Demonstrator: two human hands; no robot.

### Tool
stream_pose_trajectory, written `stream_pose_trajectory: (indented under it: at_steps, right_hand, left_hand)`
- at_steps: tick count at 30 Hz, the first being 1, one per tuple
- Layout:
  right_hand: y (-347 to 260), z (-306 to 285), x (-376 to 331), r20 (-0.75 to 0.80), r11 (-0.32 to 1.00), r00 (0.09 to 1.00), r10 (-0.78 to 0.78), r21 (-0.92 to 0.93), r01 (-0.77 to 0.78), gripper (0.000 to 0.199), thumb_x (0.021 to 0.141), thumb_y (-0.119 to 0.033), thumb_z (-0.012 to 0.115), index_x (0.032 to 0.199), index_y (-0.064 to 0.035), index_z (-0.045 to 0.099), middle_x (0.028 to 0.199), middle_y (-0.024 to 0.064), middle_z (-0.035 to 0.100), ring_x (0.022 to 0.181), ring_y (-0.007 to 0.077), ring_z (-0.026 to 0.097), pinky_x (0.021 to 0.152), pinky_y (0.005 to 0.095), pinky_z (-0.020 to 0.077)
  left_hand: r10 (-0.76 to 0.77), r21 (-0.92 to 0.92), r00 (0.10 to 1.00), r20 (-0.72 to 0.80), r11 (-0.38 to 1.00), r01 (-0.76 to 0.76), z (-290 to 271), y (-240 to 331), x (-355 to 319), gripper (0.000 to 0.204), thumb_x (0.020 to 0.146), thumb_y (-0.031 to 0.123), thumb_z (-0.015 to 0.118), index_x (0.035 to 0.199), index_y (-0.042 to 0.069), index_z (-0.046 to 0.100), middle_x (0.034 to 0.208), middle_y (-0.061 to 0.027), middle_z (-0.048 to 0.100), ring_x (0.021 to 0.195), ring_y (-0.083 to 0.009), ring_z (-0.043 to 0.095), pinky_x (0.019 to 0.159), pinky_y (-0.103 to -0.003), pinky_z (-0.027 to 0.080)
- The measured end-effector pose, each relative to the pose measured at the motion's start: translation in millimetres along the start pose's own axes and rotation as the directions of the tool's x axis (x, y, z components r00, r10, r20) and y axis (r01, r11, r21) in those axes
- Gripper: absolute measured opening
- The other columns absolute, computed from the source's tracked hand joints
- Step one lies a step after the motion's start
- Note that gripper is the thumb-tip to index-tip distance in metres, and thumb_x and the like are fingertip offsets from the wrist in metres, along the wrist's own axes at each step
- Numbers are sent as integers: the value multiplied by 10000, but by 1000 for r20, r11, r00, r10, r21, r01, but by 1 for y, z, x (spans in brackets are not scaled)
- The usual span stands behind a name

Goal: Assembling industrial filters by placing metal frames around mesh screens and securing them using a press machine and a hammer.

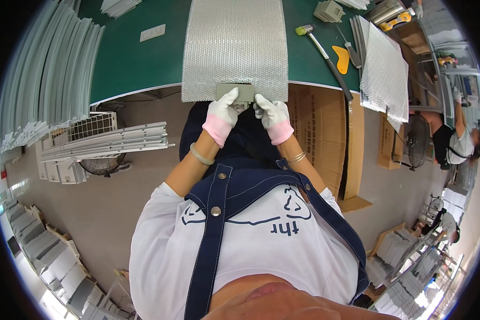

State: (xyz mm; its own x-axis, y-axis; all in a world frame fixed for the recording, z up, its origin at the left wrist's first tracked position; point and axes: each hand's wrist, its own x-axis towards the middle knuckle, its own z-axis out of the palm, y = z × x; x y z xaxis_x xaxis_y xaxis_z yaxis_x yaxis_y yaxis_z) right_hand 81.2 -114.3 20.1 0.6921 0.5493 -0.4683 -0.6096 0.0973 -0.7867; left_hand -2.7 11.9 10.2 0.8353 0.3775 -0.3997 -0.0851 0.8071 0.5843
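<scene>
Gloved left hand [222, 114], right hand [272, 114], both grips pinching grey clip [234, 90] (partly hidden, perhaps plastic), mesh sheet [234, 42] edge.

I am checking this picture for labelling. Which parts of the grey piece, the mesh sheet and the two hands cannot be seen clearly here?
- Grey piece, head view: its lower edge is covered by the gloved fingers of the left hand and right hand.
- Mesh sheet, head view: its far end is cut off by the top edge.
- Palms of both hands: turned away, so the grip is hidden.
</scene>
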Motion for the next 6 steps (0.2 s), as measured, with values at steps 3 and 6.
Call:
stream_pose_trajectory:
  at_steps: [3, 6]
  right_hand:
    - [1, 1, -4, 0, 1000, 1000, -5, -17, 5, 223, 813, -195, 676, 717, 4, 643, 651, 55, 611, 533, 84, 523, 485, 208, 395]
    - [1, 1, -5, 1, 999, 1000, 16, 41, -16, 170, 814, -126, 671, 846, 36, 628, 709, 85, 612, 565, 128, 542, 506, 232, 409]
  left_hand:
    - [-27, -68, 1000, -16, 997, 26, -2, -2, 1, 274, 874, 196, 574, 1090, 28, 551, 1035, -91, 615, 944, -214, 578, 865, -389, 438]
    - [-39, -105, 999, -31, 994, 36, -1, -1, 1, 276, 872, 197, 577, 1090, 28, 551, 1038, -98, 614, 954, -220, 575, 884, -403, 429]
